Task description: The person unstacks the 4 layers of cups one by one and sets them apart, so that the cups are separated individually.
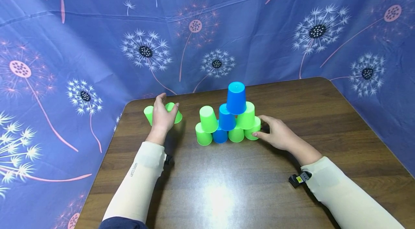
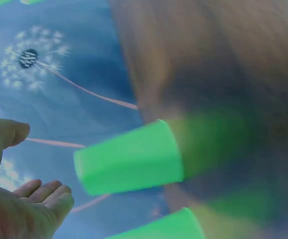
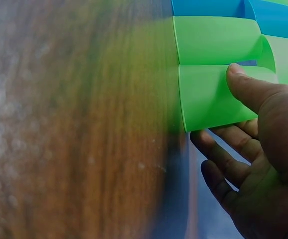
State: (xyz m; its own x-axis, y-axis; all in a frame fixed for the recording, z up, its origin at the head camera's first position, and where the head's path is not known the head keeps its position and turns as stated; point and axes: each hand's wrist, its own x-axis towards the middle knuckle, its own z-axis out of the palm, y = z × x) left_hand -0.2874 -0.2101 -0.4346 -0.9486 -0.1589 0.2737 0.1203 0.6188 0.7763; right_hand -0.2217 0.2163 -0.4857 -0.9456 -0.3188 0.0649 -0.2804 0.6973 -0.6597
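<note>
Currently, left hand fingers spread, near two green cups on counter; right hand thumb and fingers astride end green cup in bottom row of blue-and-green cup stack; whether gripping, cannot tell

You can read one piece of lettering: the print on your left sleeve, seen in the head view. It appears to say "Let'sSlim", though the letters are tiny and slightly soft, so you should take the exact spelling with some caution. The letters are dark on the pale cloth, set in a single line along the outer side of your forearm, and you read them from the elbow end toward the wrist. On your right wrist, the small black device carries a yellow patch; any marking there is too small for you to read.
</note>
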